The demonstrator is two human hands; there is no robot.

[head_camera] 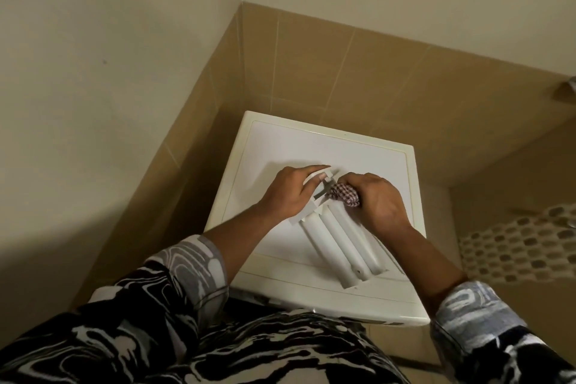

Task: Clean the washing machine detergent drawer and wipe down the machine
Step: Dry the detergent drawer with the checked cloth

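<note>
The white detergent drawer (336, 240) lies on top of the white washing machine (311, 146), running diagonally from the middle toward the front right edge. Its long channels face up. My left hand (290, 193) grips the drawer's far end, fingers over its rim. My right hand (374, 199) is closed on a bunched red-and-white checked cloth (344, 195), pressing it into the drawer's far compartment beside my left hand. The far end of the drawer is partly hidden under both hands.
The machine stands in a corner with tan tiled walls (311, 72) behind and to the left. On the right is a tiled ledge with a pebble-pattern strip (514, 246). A metal fitting (572, 84) shows at the right edge. My patterned sleeves fill the foreground.
</note>
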